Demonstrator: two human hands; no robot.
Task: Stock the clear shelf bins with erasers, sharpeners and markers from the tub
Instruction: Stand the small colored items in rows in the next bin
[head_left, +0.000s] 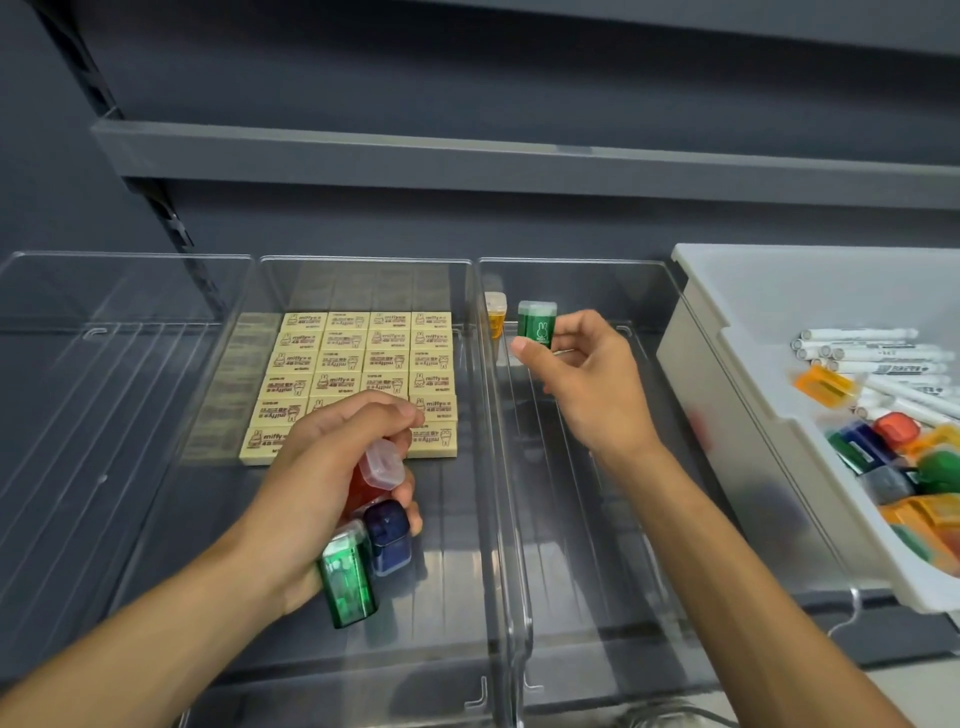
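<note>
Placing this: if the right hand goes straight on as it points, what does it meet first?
Probably the orange sharpener at the back of the right bin, just beyond the green sharpener the right hand holds; depth unclear.

Our right hand (582, 384) pinches a green sharpener (536, 322) upright, near an orange sharpener (495, 314). Our left hand (322, 467) grips three sharpeners (387, 535) over the erasers (358, 364).
</note>
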